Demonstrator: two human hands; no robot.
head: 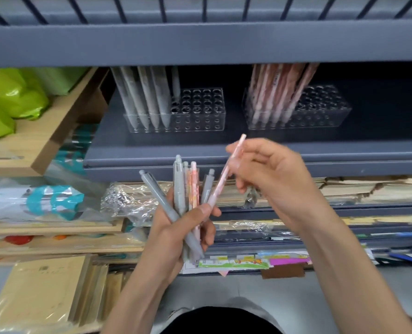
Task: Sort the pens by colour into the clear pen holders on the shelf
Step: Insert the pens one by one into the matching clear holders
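My left hand (188, 227) grips a bunch of pens (179, 189), mostly grey with a pink patterned one among them, tips down. My right hand (270, 174) pinches a single pink pen (226, 169) near its top, its lower end still by the bunch at my left thumb. On the grey shelf (224, 155) above stand two clear pen holders. The left holder (200, 109) has several grey pens (144, 97) in its left rows. The right holder (320, 109) has several pink pens (277, 90) in its left rows. Both holders show many vacant holes on the right.
The upper shelf's edge (200, 44) hangs low over the holders. Green packets (10, 97) lie on a wooden shelf at left. Plastic-wrapped goods (53, 198), stacked paper (368, 189) and brown envelopes (46, 290) fill the lower shelves.
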